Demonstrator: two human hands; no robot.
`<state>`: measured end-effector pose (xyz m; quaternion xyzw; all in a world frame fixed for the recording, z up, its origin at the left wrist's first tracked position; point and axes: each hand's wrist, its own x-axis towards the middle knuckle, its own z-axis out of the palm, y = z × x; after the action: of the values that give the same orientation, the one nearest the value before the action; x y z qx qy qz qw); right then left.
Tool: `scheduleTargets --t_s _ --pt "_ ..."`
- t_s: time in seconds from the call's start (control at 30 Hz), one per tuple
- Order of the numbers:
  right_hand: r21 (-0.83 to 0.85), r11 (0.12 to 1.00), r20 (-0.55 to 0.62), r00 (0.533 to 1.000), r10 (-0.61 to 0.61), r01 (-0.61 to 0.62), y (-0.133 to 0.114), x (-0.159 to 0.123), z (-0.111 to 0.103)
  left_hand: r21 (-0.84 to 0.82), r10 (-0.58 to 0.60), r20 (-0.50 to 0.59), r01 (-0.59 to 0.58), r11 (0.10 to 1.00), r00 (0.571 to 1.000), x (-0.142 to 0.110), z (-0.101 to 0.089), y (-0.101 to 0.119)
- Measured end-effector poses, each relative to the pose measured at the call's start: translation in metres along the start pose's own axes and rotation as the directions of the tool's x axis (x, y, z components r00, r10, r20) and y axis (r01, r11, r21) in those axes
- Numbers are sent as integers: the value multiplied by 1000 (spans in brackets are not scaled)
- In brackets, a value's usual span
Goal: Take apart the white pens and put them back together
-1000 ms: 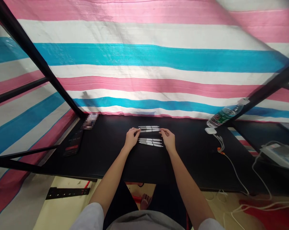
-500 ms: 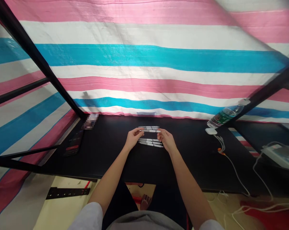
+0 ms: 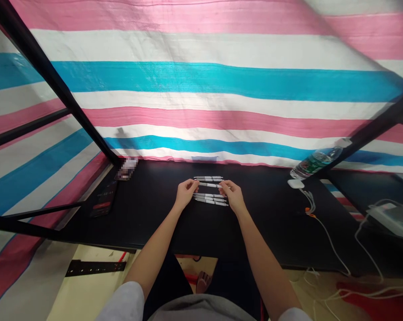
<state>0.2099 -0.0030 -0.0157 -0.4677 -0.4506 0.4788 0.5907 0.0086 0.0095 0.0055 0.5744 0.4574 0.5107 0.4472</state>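
Note:
A white and grey pen [image 3: 209, 184] lies crosswise between my hands. My left hand [image 3: 187, 193] pinches its left tip, and my right hand [image 3: 232, 194] has its fingers closed on the right end. Just beyond it, two similar pens [image 3: 208, 178] rest side by side on the black table [image 3: 148, 214]. Nearer to me is another group of pens [image 3: 210, 200], roughly parallel, their right ends close below my right fingers. Whether the held pen touches the table I cannot tell.
A dark phone [image 3: 103, 199] lies at the left, with a blurred small item [image 3: 127, 169] behind it. At the back right a clear bottle [image 3: 316, 162] leans by a white charger [image 3: 295, 183] with cables. Black frame bars [image 3: 59, 84] and a striped sheet [image 3: 201, 80] enclose the table.
The held pen has come slightly toward me, away from the far pens. My right fingers shifted left along its end and curled in closer. The other pens stay put.

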Motion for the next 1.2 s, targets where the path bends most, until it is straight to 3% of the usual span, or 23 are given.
scheduleTargets --t_s 0.17,0.3,0.4,0.53,0.73,1.0,1.2 --pt "-254 954 39 987 -155 160 -3 -4 2 35 0 -18 0 999 1000 1 -2 -7" --pt "-473 801 174 930 -323 367 -3 -9 6 130 35 -60 -27 991 998 3 -4 -13" --pt "-534 718 233 894 -384 447 -3 -12 7 195 68 -76 -53 979 995 2 -4 -14" --pt "-577 671 208 878 -431 466 -5 -12 8 102 70 -52 -65 993 996 2 -3 -10" --pt "-610 653 164 877 -451 450 -2 -10 7 33 70 83 -73 997 994 1 -3 -9" --pt "-696 589 184 895 -406 411 6 -12 10 247 89 -82 -66 967 993 1 -1 -16" --pt "-685 526 281 849 -449 504 0 -14 12 244 65 -74 -45 969 995 1 -2 -11"
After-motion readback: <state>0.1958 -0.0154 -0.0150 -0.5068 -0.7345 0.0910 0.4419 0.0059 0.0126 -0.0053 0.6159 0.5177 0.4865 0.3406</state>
